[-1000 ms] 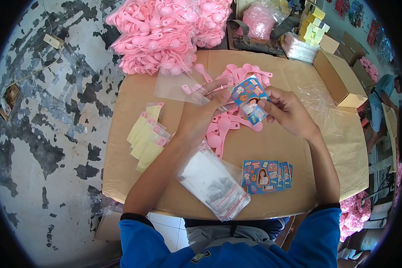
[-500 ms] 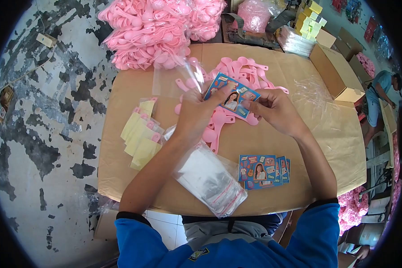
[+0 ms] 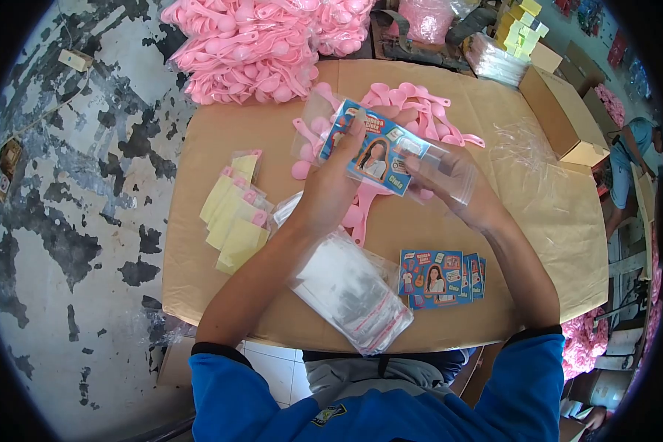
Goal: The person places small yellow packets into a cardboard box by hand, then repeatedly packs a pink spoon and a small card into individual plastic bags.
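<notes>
My left hand [image 3: 330, 190] and my right hand [image 3: 460, 193] hold a clear plastic bag [image 3: 449, 168] between them, above the cardboard-covered table [image 3: 228, 132]. A blue printed card [image 3: 372, 147] with a picture of a person is inside the bag or at its mouth. My left fingers pinch the card's left edge through the plastic. My right hand grips the bag's right end. Loose pink plastic spoons [image 3: 412, 110] lie on the table right behind the hands.
A stack of clear zip bags [image 3: 350, 291] lies near the front edge, with a fan of blue cards [image 3: 438, 278] to its right. Yellow packets [image 3: 236, 221] sit at the left. Bagged pink spoons [image 3: 243, 44] and cardboard boxes [image 3: 560, 125] stand at the back. Another person [image 3: 633, 158] is at the far right.
The card turned from folded and upright to flat and went into the clear bag. Both hands rose slightly and the bag now stretches between them.
</notes>
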A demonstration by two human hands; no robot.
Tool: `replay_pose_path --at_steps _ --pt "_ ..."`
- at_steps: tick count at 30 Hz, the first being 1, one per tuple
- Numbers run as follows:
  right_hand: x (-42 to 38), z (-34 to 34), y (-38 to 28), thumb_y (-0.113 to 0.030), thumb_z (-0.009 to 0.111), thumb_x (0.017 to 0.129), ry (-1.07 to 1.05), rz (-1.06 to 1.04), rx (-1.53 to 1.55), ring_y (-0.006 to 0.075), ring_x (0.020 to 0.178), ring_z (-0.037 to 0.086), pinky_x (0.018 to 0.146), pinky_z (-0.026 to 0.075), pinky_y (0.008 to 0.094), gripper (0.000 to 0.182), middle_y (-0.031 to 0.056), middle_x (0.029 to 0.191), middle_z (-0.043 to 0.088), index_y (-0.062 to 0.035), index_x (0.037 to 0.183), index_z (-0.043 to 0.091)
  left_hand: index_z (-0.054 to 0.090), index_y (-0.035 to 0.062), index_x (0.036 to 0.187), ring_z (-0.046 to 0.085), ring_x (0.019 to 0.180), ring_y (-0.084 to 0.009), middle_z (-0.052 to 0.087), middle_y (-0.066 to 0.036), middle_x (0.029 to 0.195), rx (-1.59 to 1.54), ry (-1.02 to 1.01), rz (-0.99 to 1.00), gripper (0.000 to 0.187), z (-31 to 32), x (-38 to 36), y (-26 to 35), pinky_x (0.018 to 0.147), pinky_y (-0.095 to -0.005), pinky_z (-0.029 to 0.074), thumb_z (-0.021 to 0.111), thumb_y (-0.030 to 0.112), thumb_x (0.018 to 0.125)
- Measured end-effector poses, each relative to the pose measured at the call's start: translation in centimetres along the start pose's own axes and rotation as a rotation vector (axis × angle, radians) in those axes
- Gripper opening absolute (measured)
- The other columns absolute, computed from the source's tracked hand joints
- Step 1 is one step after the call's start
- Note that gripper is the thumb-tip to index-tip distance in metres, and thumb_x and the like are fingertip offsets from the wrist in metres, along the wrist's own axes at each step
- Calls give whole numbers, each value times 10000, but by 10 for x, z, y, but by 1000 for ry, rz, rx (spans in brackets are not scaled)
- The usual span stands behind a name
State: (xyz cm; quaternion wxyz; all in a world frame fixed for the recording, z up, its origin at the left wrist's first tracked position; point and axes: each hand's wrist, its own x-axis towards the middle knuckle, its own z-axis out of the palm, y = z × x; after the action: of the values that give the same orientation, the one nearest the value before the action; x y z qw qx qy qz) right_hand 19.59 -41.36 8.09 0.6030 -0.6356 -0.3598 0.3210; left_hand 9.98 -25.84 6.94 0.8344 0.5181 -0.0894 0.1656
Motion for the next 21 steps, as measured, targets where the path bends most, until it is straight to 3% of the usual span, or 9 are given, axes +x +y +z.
replay_pose_path --at_steps 2,7,11,14,15,17,18,19,21 --pt "3 -3 12 -239 646 907 -52 -25 96 55 646 526 559 434 210 274 2 794 613 -20 1072 666 371 27 1367 539 1199 -272 495 -186 1356 -74 -21 -59 516 -2 -3 -4 968 -408 480 467 364 989" --pt "-5 8 -1 -330 611 934 39 -56 -86 59 674 527 583 435 213 328 -2 768 595 -20 1034 640 433 33 1300 537 1197 -248 524 -178 1326 299 -119 19 482 0 -13 -11 992 -386 462 644 94 871" --pt "3 -11 2 -459 525 958 -70 -94 493 65 676 536 598 453 243 452 -6 743 586 -30 1063 622 485 50 1239 573 1143 -227 562 -158 1276 191 137 119 495 -9 -1 -1 983 -370 471 681 -32 793" --pt "3 -23 -12 -508 477 965 50 -109 128 61 675 545 597 457 253 491 -17 729 585 -46 1013 637 534 33 1166 596 1065 -174 606 -93 1195 256 169 268 499 -12 1 10 909 -315 501 780 16 732" --pt "-2 -31 -17 -470 495 970 73 -166 -203 59 685 547 616 459 248 443 -19 736 596 -54 961 648 528 32 1175 595 1073 -177 605 -98 1199 351 183 265 489 -17 1 11 925 -319 491 766 18 748" --pt "3 -49 -17 -416 507 974 63 -219 -53 48 704 551 638 460 232 384 -21 741 604 -64 939 656 514 32 1194 594 1091 -182 601 -108 1206 541 215 248 471 -26 1 13 957 -326 472 739 22 780" --pt "7 -62 -16 -390 514 976 61 -245 23 43 714 553 650 460 224 356 -22 743 607 -69 928 659 513 33 1198 591 1092 -178 602 -108 1207 430 239 224 466 -28 1 15 962 -324 467 735 33 788" --pt "12 -81 -15 -231 594 926 33 -234 -239 106 750 596 686 484 259 197 18 811 651 -54 969 668 511 33 1201 588 1093 -173 602 -108 1207 319 260 201 462 -29 3 18 968 -321 461 731 43 795" --pt "14 -110 15 -148 635 863 -18 -278 -784 179 792 616 721 492 313 166 62 869 667 -47 990 670 505 35 1209 584 1090 -167 606 -105 1206 234 260 236 458 -39 9 18 950 -320 473 725 62 808"
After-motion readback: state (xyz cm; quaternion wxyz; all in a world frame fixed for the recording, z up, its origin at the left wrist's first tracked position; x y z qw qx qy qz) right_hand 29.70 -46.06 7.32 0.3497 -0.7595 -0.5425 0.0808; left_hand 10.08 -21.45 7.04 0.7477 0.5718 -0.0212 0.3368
